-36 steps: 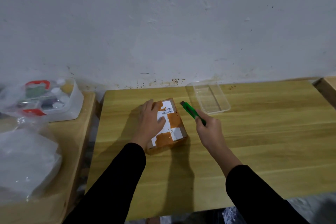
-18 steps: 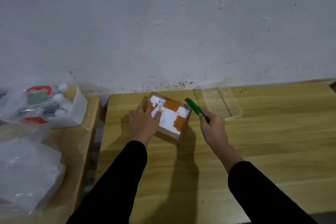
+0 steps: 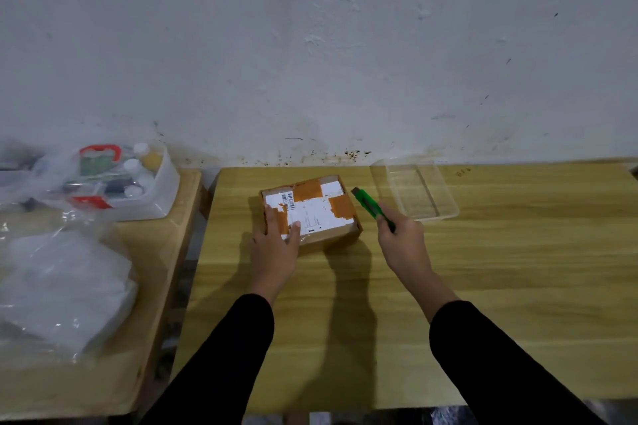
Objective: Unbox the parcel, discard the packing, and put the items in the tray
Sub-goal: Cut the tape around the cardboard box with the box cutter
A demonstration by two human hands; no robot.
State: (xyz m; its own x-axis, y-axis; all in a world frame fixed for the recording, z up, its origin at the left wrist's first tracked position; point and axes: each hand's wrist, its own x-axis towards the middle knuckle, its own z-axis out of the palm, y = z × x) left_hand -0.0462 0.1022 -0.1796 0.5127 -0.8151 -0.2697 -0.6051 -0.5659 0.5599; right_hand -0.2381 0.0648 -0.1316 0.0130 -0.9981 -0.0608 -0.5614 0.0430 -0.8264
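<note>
A small cardboard parcel (image 3: 317, 207) with white labels and orange tape lies flat near the far edge of the wooden table (image 3: 483, 286). My left hand (image 3: 276, 245) presses on its near left corner, fingers spread over the top. My right hand (image 3: 402, 245) grips a green utility knife (image 3: 369, 203), whose tip points at the parcel's right edge, close to it. A clear plastic tray (image 3: 445, 214) stands empty just right of the knife, against the wall.
A second wooden table (image 3: 152, 252) stands to the left across a narrow gap. It carries a white bin (image 3: 162, 197) of bottles and small items and a big crumpled plastic bag (image 3: 65, 286). The wall runs along the tables' far edges.
The parcel has been turned from lengthwise to roughly crosswise and slid toward the wall. My left hand moved to its near left corner. The knife stayed beside the parcel's right edge.
</note>
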